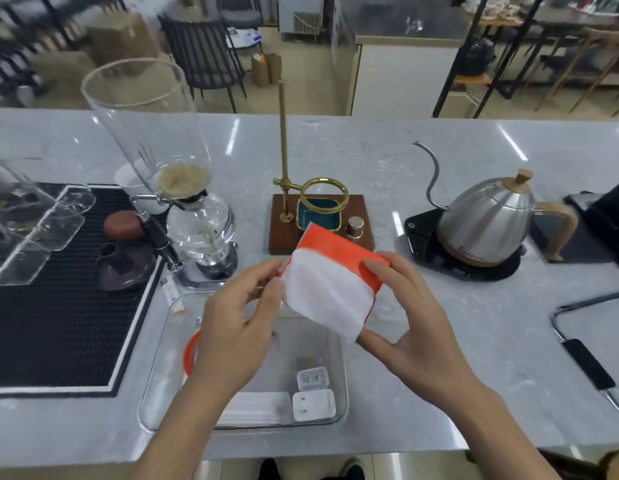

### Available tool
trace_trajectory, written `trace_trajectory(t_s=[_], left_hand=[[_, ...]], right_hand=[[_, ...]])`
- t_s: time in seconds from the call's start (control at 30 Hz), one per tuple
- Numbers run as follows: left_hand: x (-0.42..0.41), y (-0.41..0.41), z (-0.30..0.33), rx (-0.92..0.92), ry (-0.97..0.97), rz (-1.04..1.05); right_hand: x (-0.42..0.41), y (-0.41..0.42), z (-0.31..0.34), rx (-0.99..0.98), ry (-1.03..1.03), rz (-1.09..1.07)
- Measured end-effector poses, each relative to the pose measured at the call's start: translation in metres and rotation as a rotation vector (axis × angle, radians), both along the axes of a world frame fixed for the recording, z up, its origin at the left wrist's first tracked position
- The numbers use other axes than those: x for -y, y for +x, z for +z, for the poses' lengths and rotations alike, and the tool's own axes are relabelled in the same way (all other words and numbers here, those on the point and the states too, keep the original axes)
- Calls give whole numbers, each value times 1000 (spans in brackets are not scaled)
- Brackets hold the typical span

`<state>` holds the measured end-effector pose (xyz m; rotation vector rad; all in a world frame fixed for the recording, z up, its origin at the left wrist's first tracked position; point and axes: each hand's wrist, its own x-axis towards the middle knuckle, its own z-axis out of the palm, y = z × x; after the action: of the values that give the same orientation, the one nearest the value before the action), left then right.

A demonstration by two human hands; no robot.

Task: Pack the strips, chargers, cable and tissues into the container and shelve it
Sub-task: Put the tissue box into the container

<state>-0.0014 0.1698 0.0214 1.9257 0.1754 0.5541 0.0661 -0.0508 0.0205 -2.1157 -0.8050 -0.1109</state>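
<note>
An orange tissue pack [339, 252] with white tissue [323, 299] hanging out of it is held above the clear plastic container [342, 368]. My right hand [408, 320] grips the pack's right side. My left hand [238, 313] pinches the tissue's left edge. Inside the container lie two white chargers [313, 393], an orange cable [189, 353] at the left wall, and folded white tissues [256, 407] at the front. A thin white and orange strip [173, 296] lies on the counter at the container's far left corner.
A glass siphon coffee maker [197, 226] stands just behind the container. A wooden drip stand with a brass ring [322, 216] is behind the pack. A steel gooseneck kettle [488, 226] sits at the right. A black drain mat [58, 306] with teaware lies at the left.
</note>
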Motion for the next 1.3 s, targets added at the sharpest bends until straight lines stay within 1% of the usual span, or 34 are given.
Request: trace_trajectory(t_s=[0.13, 0.2, 0.47, 0.6, 0.77, 1.0, 1.2, 1.3], left_hand=[[-19, -8, -6, -41, -120, 52], [-27, -14, -11, -68, -160, 70], [-41, -32, -28, -136, -377, 123], [-43, -36, -35, -192, -467, 141], [-42, -38, -47, -283, -519, 131], [-38, -40, -53, -351, -601, 109], [-30, -38, -61, -422, -593, 125], [-28, -34, -66, -457, -552, 131]], right_hand=[[-20, -1, 7, -12, -45, 107], [-29, -1, 8, -55, -68, 140], [-43, -4, -5, -181, -205, 217], [-45, -4, -12, -204, -247, 251], [-44, -2, -19, -248, -338, 263], [-41, -2, -19, -272, -418, 284], [-44, -5, -21, -304, -492, 258], [-45, -4, -21, -302, -530, 234]])
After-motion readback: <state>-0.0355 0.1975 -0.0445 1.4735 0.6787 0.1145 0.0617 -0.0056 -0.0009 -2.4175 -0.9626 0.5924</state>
